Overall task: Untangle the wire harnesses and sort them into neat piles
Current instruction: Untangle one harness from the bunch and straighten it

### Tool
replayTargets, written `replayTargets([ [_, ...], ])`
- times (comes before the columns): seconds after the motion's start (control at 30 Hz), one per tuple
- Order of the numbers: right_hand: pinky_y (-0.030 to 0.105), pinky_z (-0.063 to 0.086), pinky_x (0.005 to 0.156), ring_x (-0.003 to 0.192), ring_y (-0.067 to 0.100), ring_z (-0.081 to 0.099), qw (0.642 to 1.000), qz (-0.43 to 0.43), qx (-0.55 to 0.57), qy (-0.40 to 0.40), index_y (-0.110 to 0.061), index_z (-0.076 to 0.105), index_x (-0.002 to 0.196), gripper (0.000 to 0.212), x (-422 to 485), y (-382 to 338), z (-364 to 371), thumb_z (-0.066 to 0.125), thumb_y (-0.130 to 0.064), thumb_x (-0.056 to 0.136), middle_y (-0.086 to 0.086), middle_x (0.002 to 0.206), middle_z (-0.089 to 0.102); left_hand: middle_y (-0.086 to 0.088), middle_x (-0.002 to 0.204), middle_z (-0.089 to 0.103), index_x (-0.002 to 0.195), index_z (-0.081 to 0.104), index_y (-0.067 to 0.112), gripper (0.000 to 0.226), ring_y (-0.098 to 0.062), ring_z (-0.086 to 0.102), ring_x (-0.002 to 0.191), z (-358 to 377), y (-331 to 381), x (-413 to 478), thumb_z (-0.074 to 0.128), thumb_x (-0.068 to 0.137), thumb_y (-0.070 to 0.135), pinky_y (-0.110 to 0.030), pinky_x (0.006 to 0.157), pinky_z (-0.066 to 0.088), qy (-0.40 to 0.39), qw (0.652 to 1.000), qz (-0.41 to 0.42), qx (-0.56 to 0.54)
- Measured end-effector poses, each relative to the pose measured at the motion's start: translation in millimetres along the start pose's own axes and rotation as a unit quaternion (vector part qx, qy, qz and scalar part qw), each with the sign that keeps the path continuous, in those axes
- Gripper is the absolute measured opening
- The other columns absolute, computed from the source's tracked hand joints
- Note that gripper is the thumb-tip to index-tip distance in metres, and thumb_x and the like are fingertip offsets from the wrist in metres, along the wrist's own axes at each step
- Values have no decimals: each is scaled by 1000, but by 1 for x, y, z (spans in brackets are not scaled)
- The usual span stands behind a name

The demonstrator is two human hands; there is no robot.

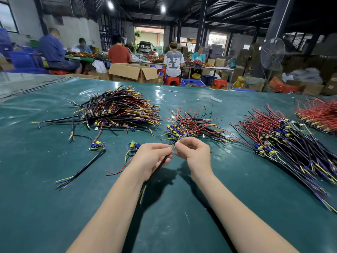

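Mid-frame, our left hand (152, 158) grips one harness's black cable (160, 167) while our right hand (196, 153) pinches its yellow wire (178, 142), probably to tease it from the tangled pile (191, 125) just above, between the black-wired pile (118, 108) left and the red-wired pile (284, 132) right.

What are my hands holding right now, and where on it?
One wire harness: the left hand grips its black sheath, the right hand pinches its thin yellow wires.
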State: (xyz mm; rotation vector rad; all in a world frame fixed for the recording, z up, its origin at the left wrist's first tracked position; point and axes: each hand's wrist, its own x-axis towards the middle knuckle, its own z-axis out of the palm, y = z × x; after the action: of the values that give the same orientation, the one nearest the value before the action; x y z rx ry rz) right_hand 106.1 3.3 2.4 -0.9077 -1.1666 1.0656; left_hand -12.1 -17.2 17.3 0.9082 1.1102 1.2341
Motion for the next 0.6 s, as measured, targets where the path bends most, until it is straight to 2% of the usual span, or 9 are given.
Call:
replayTargets([
  [0.17, 17, 53, 56, 49, 2, 53, 1000, 2, 0, 5, -10, 58, 63, 25, 0, 1, 1, 64, 10, 77, -10, 46, 57, 1, 51, 63, 75, 63, 7, 19, -2, 58, 44, -2, 2, 1, 54, 88, -4, -11, 42, 46, -8, 999, -24, -37],
  [0.27, 28, 51, 60, 54, 10, 50, 997, -30, -65, 16, -14, 58, 61, 26, -2, 0, 0, 66, 6, 76, -7, 52, 56, -2, 54, 62, 73, 63, 6, 18, -2, 57, 43, 0, 0, 2, 57, 87, -5, -13, 42, 47, 26, 999, -18, -44],
  [0.37, 37, 50, 66, 59, 13, 49, 988, -68, -132, 38, -15, 59, 65, 22, -2, -3, -1, 67, 2, 76, -1, 59, 56, -1, 51, 57, 72, 63, 6, 18, -4, 53, 42, -1, -2, 5, 59, 84, -6, -13, 44, 48, 61, 998, 14, 8],
  [0.43, 33, 52, 62, 57, 13, 50, 993, -39, -103, 33, -14, 60, 68, 21, -2, -4, -1, 66, 3, 78, 2, 61, 56, 0, 50, 57, 72, 63, 7, 18, -9, 50, 48, -2, -4, 6, 60, 84, -6, -13, 45, 47, 64, 996, 32, 45],
  [0.5, 23, 51, 55, 55, 15, 51, 998, 19, -49, 24, -11, 58, 71, 22, -1, -4, -1, 61, 9, 80, 6, 64, 54, -3, 57, 56, 76, 64, 7, 16, -12, 48, 51, -1, -5, 6, 59, 84, -6, -14, 47, 45, 61, 994, 49, 76],
  [0.6, 19, 54, 52, 55, 17, 55, 993, 110, 48, 24, -7, 53, 79, 20, -1, -4, -2, 57, 12, 82, 9, 70, 53, -2, 61, 57, 73, 63, 11, 21, -8, 46, 47, 0, -6, 6, 58, 83, -7, -12, 44, 41, 77, 985, 99, 115],
])
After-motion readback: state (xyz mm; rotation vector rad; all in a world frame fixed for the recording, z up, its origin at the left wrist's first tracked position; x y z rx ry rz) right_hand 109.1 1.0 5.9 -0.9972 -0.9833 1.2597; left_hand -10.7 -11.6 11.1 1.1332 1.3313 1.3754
